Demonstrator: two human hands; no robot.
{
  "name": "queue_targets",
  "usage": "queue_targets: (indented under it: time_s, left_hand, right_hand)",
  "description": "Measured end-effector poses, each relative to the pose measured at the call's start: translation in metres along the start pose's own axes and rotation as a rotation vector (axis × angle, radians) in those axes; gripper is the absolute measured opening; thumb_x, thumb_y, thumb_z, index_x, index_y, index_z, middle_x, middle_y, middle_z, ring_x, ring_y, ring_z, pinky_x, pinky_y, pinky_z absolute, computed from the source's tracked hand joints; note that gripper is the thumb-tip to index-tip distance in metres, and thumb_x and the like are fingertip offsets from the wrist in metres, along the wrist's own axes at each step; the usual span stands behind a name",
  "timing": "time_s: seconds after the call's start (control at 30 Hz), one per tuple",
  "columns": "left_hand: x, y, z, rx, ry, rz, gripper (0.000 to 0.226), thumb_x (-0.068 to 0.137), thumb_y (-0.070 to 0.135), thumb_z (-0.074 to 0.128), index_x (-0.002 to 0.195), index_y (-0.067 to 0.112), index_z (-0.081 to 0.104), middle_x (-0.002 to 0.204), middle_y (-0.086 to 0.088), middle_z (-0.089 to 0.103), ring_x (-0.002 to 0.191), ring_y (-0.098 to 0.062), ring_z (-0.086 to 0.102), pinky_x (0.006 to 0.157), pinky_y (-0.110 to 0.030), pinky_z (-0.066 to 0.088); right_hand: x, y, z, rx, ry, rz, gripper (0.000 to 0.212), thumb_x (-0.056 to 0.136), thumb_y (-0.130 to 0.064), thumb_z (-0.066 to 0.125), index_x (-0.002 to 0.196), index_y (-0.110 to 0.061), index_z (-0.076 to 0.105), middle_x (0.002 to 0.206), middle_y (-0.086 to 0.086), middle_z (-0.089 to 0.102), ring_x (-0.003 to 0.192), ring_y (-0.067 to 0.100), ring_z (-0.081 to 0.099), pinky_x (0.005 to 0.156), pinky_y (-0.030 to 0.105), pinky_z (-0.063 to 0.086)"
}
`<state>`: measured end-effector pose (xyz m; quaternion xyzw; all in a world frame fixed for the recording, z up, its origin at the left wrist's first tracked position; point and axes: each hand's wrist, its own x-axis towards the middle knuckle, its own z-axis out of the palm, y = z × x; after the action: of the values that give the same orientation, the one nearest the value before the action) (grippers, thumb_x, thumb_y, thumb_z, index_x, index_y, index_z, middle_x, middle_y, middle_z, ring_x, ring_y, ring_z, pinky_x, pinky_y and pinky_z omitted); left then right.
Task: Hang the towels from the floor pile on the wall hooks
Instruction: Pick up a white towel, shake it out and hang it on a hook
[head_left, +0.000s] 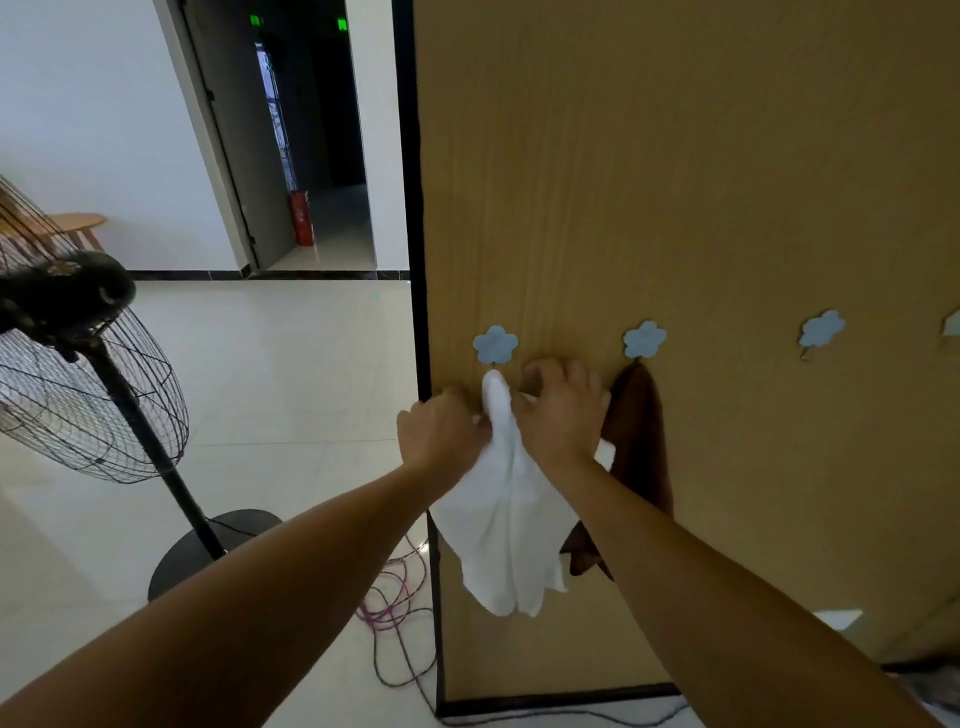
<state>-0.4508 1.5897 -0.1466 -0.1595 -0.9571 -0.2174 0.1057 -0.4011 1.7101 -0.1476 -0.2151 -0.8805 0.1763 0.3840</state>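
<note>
A white towel (506, 525) hangs by its top from the leftmost blue flower hook (495, 344) on the wooden wall panel (675, 182). My left hand (441, 428) pinches the towel's left side just below the hook. My right hand (563, 410) holds its right side, fingers spread against the panel. A brown towel (641, 431) hangs from the second flower hook (644, 339), partly behind my right arm. Two more flower hooks (822, 329) to the right are bare. The floor pile is mostly out of view.
A black standing fan (93, 384) with a round base stands on the tiled floor at left. Pink and dark cables (395, 608) lie by the panel's foot. An open doorway with a red fire extinguisher (302, 217) is behind.
</note>
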Motion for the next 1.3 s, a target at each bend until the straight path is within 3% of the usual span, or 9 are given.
queue_targets:
  time_s: [0.13,0.3,0.4,0.5,0.63,0.77,1.13,1.23,1.3]
  left_hand:
    - [-0.009,-0.013,0.000,-0.007,0.235,0.349,0.029,0.093,0.027,0.049,0.120,0.017,0.050,0.111,-0.003,0.056,0.098,-0.022,0.051,0.085,-0.032,0.041]
    - [-0.007,-0.017,-0.006,-0.360,-0.094,0.440,0.061,0.086,0.020,0.059,0.143,0.012,0.037,0.136,-0.008,0.049,0.124,-0.023,0.046,0.103,-0.028,0.036]
    - [-0.008,-0.017,-0.003,-0.430,-0.166,0.427,0.069,0.081,0.026,0.070,0.141,0.012,0.040,0.130,-0.006,0.054,0.118,-0.021,0.052,0.099,-0.032,0.044]
    - [-0.011,-0.018,0.003,-0.421,-0.147,0.350,0.044,0.089,0.022,0.063,0.129,0.009,0.051,0.121,-0.007,0.062,0.109,-0.022,0.059,0.088,-0.022,0.043]
    - [-0.013,-0.011,0.007,-0.581,-0.166,0.240,0.019,0.094,0.011,0.053,0.112,0.008,0.058,0.108,-0.009,0.064,0.094,-0.013,0.056,0.079,-0.017,0.041]
    - [-0.007,-0.010,0.001,-0.549,-0.127,0.114,0.015,0.084,0.010,0.058,0.096,0.018,0.051,0.088,0.005,0.057,0.079,-0.014,0.055,0.063,-0.022,0.042]
    - [0.003,-0.007,-0.020,-1.049,-0.189,-0.136,0.014,0.073,0.024,0.063,0.081,0.018,0.054,0.079,0.006,0.058,0.072,-0.011,0.056,0.057,-0.021,0.046]
    - [0.009,-0.010,-0.021,-0.822,-0.071,-0.053,0.008,0.085,0.025,0.063,0.089,0.021,0.057,0.084,0.008,0.060,0.076,-0.008,0.056,0.061,-0.017,0.041]
    - [0.011,-0.013,-0.023,-0.611,0.060,0.076,0.004,0.090,0.027,0.060,0.092,0.025,0.058,0.085,0.011,0.061,0.076,-0.005,0.055,0.063,-0.012,0.038]
  right_hand:
    - [-0.010,0.007,0.003,0.315,-0.256,-0.094,0.028,0.097,-0.017,0.053,0.121,-0.019,0.066,0.111,0.002,0.062,0.098,0.015,0.060,0.081,0.013,0.043]
    - [-0.020,0.005,-0.002,0.536,-0.462,-0.039,0.049,0.092,-0.004,0.052,0.140,-0.014,0.048,0.130,0.003,0.057,0.113,0.014,0.054,0.084,0.004,0.036]
    - [-0.020,0.006,-0.006,0.572,-0.562,0.010,0.060,0.088,-0.002,0.057,0.144,-0.016,0.040,0.134,0.004,0.055,0.113,0.014,0.053,0.085,0.006,0.041]
    - [-0.021,0.007,-0.005,0.538,-0.591,0.034,0.062,0.090,-0.003,0.059,0.146,-0.018,0.036,0.139,0.002,0.051,0.122,0.017,0.050,0.096,0.019,0.039]
    - [-0.020,0.006,-0.003,0.564,-0.560,0.070,0.054,0.090,-0.010,0.060,0.141,-0.018,0.043,0.128,-0.004,0.054,0.108,0.009,0.051,0.080,0.008,0.041]
    - [-0.008,0.007,-0.005,0.706,-0.626,0.264,0.023,0.092,-0.029,0.058,0.114,-0.024,0.057,0.108,-0.003,0.063,0.094,0.016,0.061,0.083,0.034,0.052]
    - [0.006,-0.008,-0.001,0.896,-0.401,0.338,0.021,0.086,-0.019,0.071,0.093,-0.033,0.057,0.092,-0.007,0.065,0.081,0.007,0.064,0.066,0.017,0.052]
    - [0.008,-0.004,-0.004,0.905,-0.356,0.300,0.025,0.082,-0.014,0.075,0.092,-0.033,0.062,0.089,-0.011,0.066,0.078,0.001,0.062,0.065,0.010,0.051]
    - [0.011,0.002,-0.008,0.923,-0.424,0.289,0.019,0.081,-0.014,0.077,0.095,-0.024,0.069,0.091,-0.006,0.071,0.082,0.007,0.066,0.073,0.018,0.055]
